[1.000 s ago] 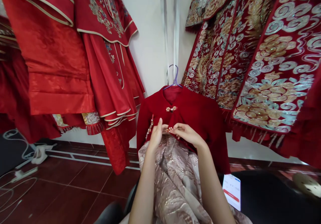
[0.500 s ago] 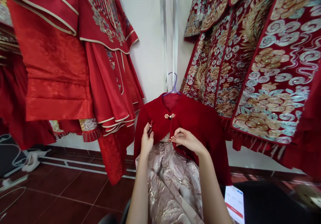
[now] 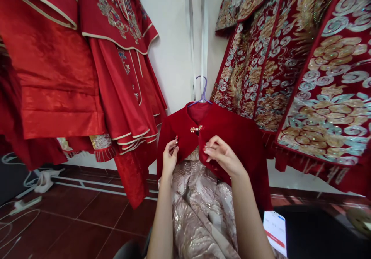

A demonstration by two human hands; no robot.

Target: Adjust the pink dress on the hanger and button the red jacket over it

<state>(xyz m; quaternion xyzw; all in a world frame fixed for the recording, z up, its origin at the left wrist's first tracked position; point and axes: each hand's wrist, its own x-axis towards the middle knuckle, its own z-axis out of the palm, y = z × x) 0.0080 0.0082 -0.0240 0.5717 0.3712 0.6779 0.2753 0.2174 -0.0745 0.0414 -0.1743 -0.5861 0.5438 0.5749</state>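
Pinching left hand [image 3: 170, 156]: your thumb and fingertips are together on a beaded ornament [image 3: 176, 138], its top poking out above them
Right hand [image 3: 223, 156]: your fingertips look clamped on the front edge of the red jacket [image 3: 239, 135]; whether a fastening lies beneath them, I cannot tell
Jacket: it hangs in front of you on a purple hanger [image 3: 205, 91], its lower fronts parted
Flower clasp [image 3: 196, 129]: it spans both front edges near the neckline
Beadwork: in my judgement, you would do best pinching close to the cloth, so that no bead takes the strain
Velvety edge: a light, even hold should suit it (a hard tug could drag the clasp askew)
Brocade fabric [image 3: 199, 228]: pale and shiny, it lies bunched between your forearms
Black surface [image 3: 313, 228]: a phone [image 3: 274, 234] rests there, on your right
Room: red garments with cream piping [image 3: 116, 77] hang left, an embroidered garment [image 3: 333, 108] right, against a white wall [image 3: 171, 27]; reddish-brown tiles [image 3: 87, 208] cover the floor
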